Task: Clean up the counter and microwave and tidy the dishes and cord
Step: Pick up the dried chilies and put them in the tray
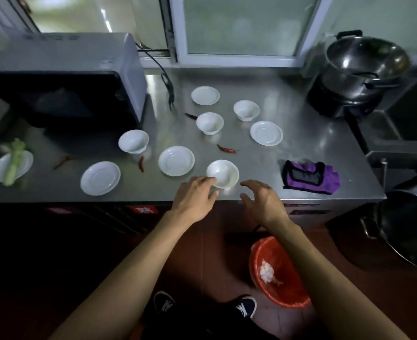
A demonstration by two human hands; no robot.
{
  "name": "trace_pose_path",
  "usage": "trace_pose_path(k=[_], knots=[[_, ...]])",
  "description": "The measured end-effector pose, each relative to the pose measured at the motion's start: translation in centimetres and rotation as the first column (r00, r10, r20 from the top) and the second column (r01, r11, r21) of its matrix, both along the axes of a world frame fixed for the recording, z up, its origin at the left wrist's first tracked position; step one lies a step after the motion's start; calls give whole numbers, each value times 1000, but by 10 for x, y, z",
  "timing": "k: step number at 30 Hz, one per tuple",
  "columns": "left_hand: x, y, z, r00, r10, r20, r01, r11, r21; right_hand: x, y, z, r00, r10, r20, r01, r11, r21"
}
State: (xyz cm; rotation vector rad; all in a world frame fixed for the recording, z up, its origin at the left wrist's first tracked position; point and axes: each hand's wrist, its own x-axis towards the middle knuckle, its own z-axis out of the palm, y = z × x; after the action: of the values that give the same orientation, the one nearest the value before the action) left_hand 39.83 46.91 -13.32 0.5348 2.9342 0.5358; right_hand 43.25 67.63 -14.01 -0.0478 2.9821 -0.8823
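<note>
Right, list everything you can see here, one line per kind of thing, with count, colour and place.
counter: one, steel, across the middle
microwave: one, grey with dark door, far left of the counter
cord: one, black, lying beside the microwave
bowls: four, white, mid counter
saucers: four empty, white, spread among the bowls
plate with celery: one, white, left end
dried chillies: four, red, loose on the counter
cloth: one, purple and black, right front
pot: one, steel, on a black burner, far right
wok: one, dark, lower right
basket: one, red, on the floor
shoes: two, dark
left hand: touching the nearest bowl
right hand: open, beside that bowl
</note>
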Motion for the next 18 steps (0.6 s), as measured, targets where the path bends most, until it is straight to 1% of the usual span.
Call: trace_pose_path(k=[4,11,18], knots=[[-3,-56,3,998,66,-4,-65,997,35,-16,-58,7,999,35,-13,-35,999,-2],[-17,-141,7,994,108,-27,-106,993,57,-39,-146,11,996,85,-33,-85,996,-1],[-41,-180,11,989,147,-29,-143,983,114,-66,-188,17,996,68,-56,-69,998,-8]])
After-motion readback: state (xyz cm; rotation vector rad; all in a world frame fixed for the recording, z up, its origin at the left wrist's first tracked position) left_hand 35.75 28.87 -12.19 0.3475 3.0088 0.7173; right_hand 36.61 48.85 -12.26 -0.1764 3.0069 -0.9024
